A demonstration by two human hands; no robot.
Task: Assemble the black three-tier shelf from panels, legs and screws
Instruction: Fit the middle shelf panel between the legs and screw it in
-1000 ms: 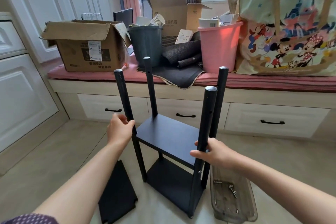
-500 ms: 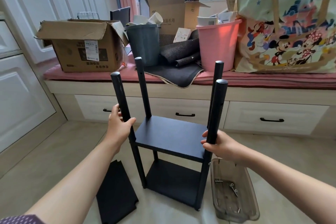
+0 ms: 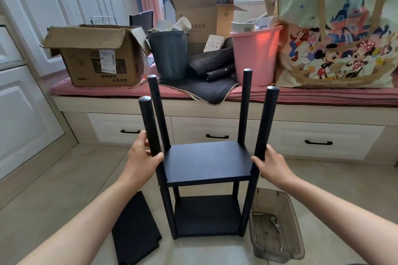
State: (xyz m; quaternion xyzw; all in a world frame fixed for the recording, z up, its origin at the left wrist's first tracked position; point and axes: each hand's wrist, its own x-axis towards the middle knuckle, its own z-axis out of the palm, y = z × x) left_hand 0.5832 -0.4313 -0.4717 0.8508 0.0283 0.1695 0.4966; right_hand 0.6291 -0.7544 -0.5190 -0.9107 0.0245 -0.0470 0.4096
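Gripping the near-left leg [image 3: 150,129] just above the middle panel [image 3: 206,162], the left hand [image 3: 143,162] has its fingers behind the post and its thumb curled across the front. The right hand [image 3: 270,165] wraps the near-right leg [image 3: 266,122] at about the same height, fingertips showing on the leg's inner side. Between them the half-built shelf stands upright on the floor [image 3: 64,178], with the bottom panel [image 3: 207,215] and middle panel fitted and four bare leg tops rising above them.

The step in hand looks like squaring the frame before the top tier goes on. To do it well, both grips should stay level and press evenly, so the four feet sit flat and the posts stand parallel. The far-left leg [image 3: 158,112] seems to lean outward a little, though the wide lens may cause that. The screw holes near the leg tops should face inward.

A loose panel [image 3: 134,230] lies flat on the floor just beside the shelf's left feet, within easy reach. A clear plastic tray [image 3: 277,228] holding a few screws [image 3: 274,222] sits just beside the right feet and could be kicked or tipped if the frame shifts that way. Behind stands a window seat [image 3: 323,114] loaded with a cardboard box [image 3: 97,56], a grey bin [image 3: 169,54], a pink bucket [image 3: 255,54] and a cartoon-print bag [image 3: 336,34], well apart from the work.
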